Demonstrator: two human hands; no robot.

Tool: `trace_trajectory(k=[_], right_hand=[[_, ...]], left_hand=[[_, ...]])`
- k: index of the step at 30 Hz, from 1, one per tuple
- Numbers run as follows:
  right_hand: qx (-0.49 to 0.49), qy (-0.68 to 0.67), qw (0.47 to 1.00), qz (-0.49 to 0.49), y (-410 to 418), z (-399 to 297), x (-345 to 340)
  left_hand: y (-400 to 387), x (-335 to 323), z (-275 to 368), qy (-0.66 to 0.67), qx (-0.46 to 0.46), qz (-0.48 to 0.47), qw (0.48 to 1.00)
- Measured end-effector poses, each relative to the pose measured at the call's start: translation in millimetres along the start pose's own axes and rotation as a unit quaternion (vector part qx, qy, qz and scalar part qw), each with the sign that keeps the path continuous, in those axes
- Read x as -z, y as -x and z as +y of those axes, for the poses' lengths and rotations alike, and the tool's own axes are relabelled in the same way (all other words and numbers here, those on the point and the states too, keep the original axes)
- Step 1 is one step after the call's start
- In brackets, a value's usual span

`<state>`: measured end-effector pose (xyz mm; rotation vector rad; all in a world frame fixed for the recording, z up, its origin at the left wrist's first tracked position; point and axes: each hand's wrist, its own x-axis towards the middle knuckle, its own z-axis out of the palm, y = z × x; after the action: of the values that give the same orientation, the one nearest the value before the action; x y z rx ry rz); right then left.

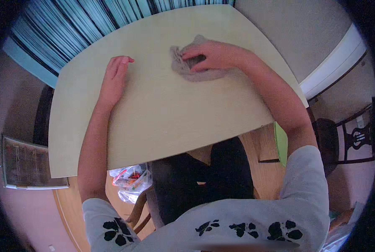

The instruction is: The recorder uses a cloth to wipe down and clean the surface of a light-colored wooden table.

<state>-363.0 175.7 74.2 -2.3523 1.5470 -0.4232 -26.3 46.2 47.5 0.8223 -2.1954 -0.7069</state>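
Under my right hand point(214, 56) a crumpled grey-brown cloth point(203, 75) is bunched against the light wood tabletop point(175, 116). My thumb and fingers curl into its folds, with a dark gap between them. The cloth lies on the far right half of the table. My left hand point(115, 72) rests on its side at the left of the tabletop, apart from the cloth. Its fingers are bent together, and nothing shows in them. The palm side is partly hidden.
Striped blue and black curtain point(80, 25) hangs beyond the far edge. A dark wooden chair point(329, 138) stands to the right. Below the front edge is a clear plastic bag point(132, 181) of mixed items on the wood floor. A green panel point(281, 143) shows beneath the right corner.
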Motion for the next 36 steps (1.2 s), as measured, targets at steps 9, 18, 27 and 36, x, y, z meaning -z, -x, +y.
trace_trajectory(k=[9, 18, 27, 36], right_hand=[[-0.061, 0.04, 0.997, -0.008, -2, -25, -3], [-0.303, 0.155, 0.934, 0.109, 11, 115, 27], [-0.12, 0.035, 0.99, 0.062, 13, 55, 29], [0.297, -0.052, 0.947, -0.106, 5, -100, -59]], left_hand=[[0, -5, -6, -0.064, -0.022, 0.009, 0.998], [-7, -5, -11, -0.052, -0.07, 0.024, 0.996], [8, -2, 0, -0.114, -0.077, 0.014, 0.99], [2, -5, 6, -0.115, -0.07, 0.055, 0.989]])
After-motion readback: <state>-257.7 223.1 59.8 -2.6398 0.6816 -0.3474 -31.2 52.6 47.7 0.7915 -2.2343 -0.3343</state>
